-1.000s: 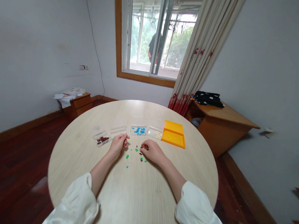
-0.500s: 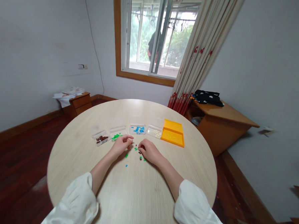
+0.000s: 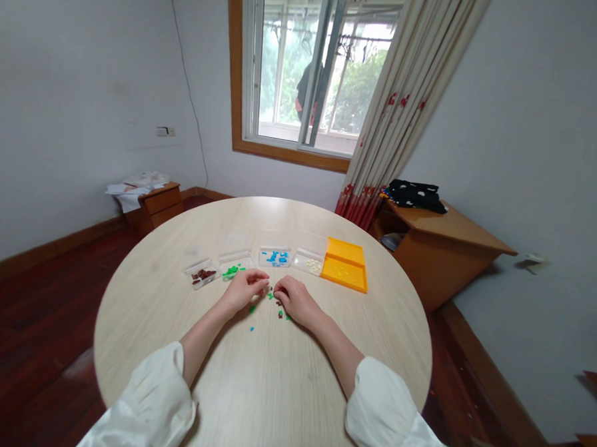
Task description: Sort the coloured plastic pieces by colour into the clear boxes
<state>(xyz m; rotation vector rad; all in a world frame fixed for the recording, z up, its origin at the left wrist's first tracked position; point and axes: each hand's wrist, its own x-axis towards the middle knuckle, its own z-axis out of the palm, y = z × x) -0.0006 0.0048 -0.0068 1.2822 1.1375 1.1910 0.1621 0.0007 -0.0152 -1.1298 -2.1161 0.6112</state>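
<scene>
My left hand (image 3: 245, 291) is over the table with its thumb and fingers curled together in a pinch. Anything in that pinch is too small to make out. Facing it, my right hand (image 3: 297, 298) is also closed, its fingertips low over small plastic pieces; what they grip is hidden. Tiny green pieces (image 3: 270, 296) lie between the two hands. Below my right fingers are small brown pieces (image 3: 279, 304) and a green-and-brown bit (image 3: 280, 313). A green piece (image 3: 252, 309) lies under my left wrist, with a blue piece (image 3: 251, 328) nearer me.
Beyond my hands, clear boxes hold brown pieces (image 3: 204, 275), green pieces (image 3: 232, 271), blue pieces (image 3: 278, 257) and cream pieces (image 3: 312, 265). An open yellow case (image 3: 346, 251) stands at their right on the round table (image 3: 264, 395). Behind the window, a person (image 3: 304, 94) is partly visible.
My left fingers have shifted slightly right, and my right fingertips slightly left, so the gap between the hands is narrower. The boxes have stayed in place.
</scene>
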